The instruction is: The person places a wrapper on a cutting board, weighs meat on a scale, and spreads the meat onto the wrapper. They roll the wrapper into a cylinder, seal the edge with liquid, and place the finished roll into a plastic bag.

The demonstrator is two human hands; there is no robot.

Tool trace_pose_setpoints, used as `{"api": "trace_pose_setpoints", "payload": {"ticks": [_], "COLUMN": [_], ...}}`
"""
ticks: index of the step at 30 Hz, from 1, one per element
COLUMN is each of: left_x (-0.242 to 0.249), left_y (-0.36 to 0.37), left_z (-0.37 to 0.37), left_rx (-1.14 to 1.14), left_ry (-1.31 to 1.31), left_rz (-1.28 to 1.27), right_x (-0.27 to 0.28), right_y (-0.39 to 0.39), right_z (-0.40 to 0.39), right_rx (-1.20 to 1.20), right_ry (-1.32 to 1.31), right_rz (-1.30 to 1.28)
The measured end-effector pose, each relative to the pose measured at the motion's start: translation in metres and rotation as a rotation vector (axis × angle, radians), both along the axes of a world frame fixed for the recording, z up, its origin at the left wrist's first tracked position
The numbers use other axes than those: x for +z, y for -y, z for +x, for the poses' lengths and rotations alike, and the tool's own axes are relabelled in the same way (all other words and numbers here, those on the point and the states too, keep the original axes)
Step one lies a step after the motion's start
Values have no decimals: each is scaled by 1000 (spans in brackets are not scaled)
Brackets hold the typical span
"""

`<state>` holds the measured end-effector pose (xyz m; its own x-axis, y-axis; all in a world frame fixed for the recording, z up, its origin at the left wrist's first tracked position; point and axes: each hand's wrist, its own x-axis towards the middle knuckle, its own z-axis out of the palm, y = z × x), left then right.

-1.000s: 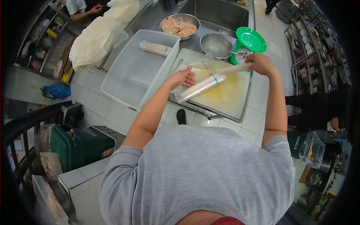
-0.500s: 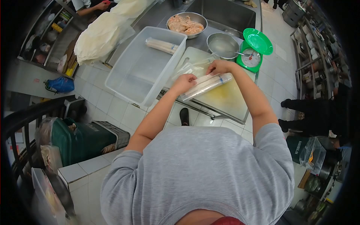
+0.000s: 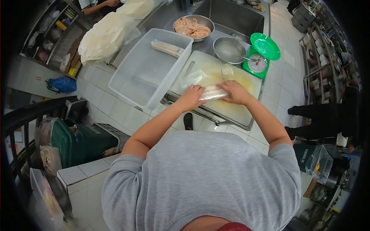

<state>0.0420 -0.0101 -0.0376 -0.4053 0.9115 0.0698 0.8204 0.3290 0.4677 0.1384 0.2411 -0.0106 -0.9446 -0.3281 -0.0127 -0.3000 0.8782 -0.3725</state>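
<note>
My left hand (image 3: pixel 191 97) and my right hand (image 3: pixel 236 92) both press down on a plastic-wrapped roll (image 3: pixel 213 93) that lies on the white cutting board (image 3: pixel 239 107). The left hand covers the roll's left end, the right hand its right end. Clear plastic film (image 3: pixel 200 76) lies on the board just beyond the roll. One finished wrapped roll (image 3: pixel 167 48) rests at the far end of the clear plastic tub (image 3: pixel 135 81) to the left of the board.
A steel bowl of minced filling (image 3: pixel 190 26), an empty steel bowl with a spoon (image 3: pixel 229 49) and a green kitchen scale (image 3: pixel 259 54) stand behind the board. Another person's arm (image 3: pixel 101 5) works at the top left. A green case (image 3: pixel 83 142) sits on the floor.
My right hand came back from near the scale to the board. Both hands then moved the roll toward me and now press on its ends.
</note>
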Motion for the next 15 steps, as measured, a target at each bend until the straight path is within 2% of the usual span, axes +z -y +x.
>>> {"api": "trace_pose_setpoints", "payload": {"ticks": [2, 4, 7, 10, 12, 15], "left_x": [7, 11, -1, 11, -5, -2], "left_y": [-1, -10, -22, -33, -36, -35], "left_z": [-17, -38, -53, -55, -62, -65], "left_rx": [-60, -114, 116, 403, 458, 513], "left_ry": [242, 515, 24, -187, -131, -31], "left_rz": [-97, -248, -176, -135, -182, -246], "right_x": [3, -4, -24, -44, -50, -42], "right_y": [-3, -9, -18, -14, -8, -2], "right_z": [2, -7, -29, -54, -63, -65], "right_rx": [-10, -19, -140, -260, -342, -458], "right_ry": [177, 132, 46, -66, -108, -58], "right_rz": [-56, -23, -2, 90, 127, 107]}}
